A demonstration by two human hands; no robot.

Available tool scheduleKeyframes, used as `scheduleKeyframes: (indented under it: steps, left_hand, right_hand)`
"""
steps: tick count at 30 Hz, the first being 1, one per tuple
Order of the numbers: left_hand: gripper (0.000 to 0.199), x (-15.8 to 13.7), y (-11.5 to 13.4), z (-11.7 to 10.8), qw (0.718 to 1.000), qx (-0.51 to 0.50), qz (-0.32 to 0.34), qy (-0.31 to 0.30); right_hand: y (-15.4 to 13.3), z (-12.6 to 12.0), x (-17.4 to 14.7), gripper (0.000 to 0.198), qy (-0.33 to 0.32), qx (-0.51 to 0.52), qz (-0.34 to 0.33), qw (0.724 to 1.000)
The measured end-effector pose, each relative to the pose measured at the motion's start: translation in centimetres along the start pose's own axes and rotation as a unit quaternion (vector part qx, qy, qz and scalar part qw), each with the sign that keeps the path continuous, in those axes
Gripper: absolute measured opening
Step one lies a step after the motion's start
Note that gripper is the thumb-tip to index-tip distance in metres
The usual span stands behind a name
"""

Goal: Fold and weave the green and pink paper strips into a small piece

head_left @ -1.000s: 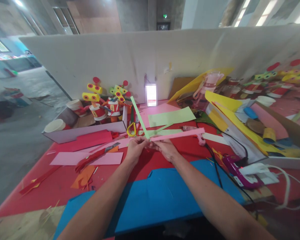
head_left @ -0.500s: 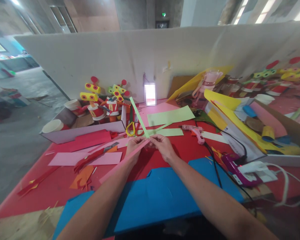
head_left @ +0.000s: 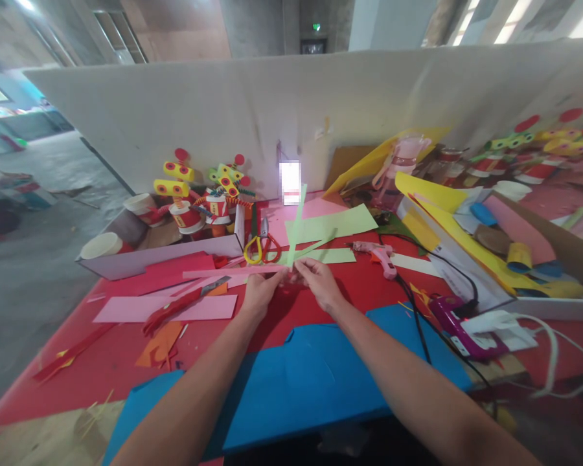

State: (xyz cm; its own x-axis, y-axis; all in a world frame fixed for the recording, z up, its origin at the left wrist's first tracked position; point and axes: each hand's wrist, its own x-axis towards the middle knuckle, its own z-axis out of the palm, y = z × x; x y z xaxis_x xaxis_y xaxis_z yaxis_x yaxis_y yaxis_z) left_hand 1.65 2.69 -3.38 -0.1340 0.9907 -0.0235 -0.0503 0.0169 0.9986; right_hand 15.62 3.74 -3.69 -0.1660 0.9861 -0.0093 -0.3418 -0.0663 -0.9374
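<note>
Folding two paper strips over each other looks like the step in hand; their join sits between both hands. The left hand pinches the pink strip, pointing to nine o'clock; the right hand pinches the foot of the green strip, pointing to twelve. The next crease calls for firm pressure. Scissors lie at eleven, a glue gun near three.

Fingers of the left hand and right hand conceal the held ends of the green paper strip and pink paper strip. Pixelation obscures the bright rectangular panel. The picture's right edge truncates the open box.
</note>
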Motion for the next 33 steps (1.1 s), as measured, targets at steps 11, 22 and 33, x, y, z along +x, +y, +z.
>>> scheduleKeyframes:
  steps: [11,22,33]
  left_hand:
    - [0.027,0.4,0.1,-0.2,0.998,0.038,0.036,-0.032]
    - [0.023,0.9,-0.6,-0.5,0.995,0.057,0.072,-0.027]
    - [0.023,1.0,-0.6,-0.5,0.998,0.026,0.056,-0.025]
  right_hand:
    - [0.6,-0.3,0.3,0.034,0.007,-0.03,0.005,0.999]
    - [0.1,-0.4,0.3,0.035,-0.006,-0.001,0.074,0.997]
    - [-0.4,-0.2,0.0,0.037,-0.001,0.032,0.09,0.995]
